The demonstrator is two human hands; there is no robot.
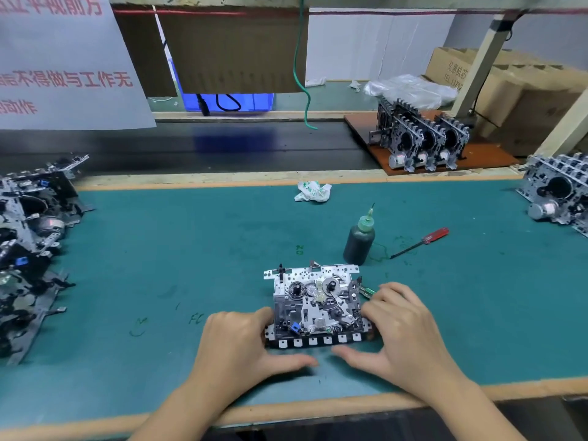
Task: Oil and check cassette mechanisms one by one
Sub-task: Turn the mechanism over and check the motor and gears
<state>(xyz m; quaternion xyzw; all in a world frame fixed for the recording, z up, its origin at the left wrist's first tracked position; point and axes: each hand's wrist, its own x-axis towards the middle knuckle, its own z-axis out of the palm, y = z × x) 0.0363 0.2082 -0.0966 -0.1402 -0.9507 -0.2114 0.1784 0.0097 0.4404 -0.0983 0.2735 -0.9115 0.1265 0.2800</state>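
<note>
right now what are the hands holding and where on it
Both hold the cassette mechanism on the mat: left hand grips its left edge, right hand its right edge.

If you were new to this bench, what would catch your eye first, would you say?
First the cassette mechanism lying flat at the near middle of the green mat, gripped by the left hand and right hand at its two sides. Just behind it stands the dark oil bottle, a red screwdriver lying to its right.
</note>
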